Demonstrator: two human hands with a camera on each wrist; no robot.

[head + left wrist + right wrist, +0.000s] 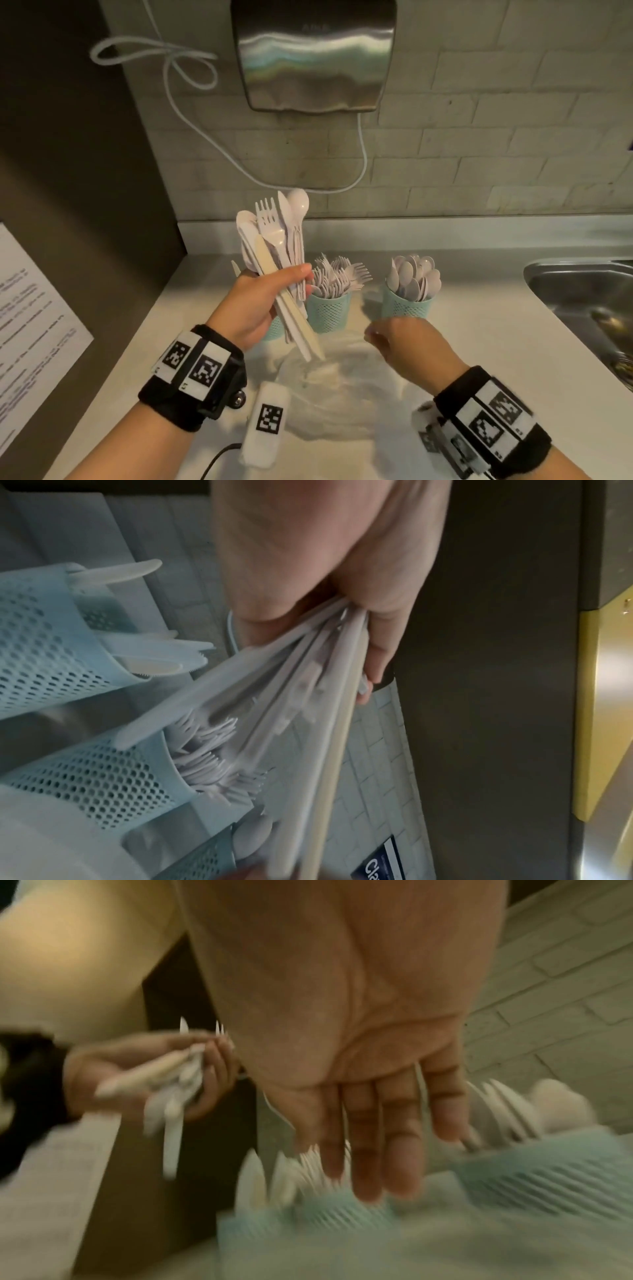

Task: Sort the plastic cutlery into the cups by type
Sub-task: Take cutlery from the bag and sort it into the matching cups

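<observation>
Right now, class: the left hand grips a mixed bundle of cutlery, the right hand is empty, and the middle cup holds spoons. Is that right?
Not quite. The head view shows the middle cup holds forks; the spoons fill the right cup. The left hand does grip the mixed bundle, and the right hand is empty.

Teal perforated cups (328, 311), white cutlery (274, 236), black-and-white checkered wristbands (195, 370).

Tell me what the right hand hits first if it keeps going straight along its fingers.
Probably the spoon cup: the right hand is open, fingers aimed at the cups just ahead. Blur and unclear depth leave the fork cup possible.
</observation>
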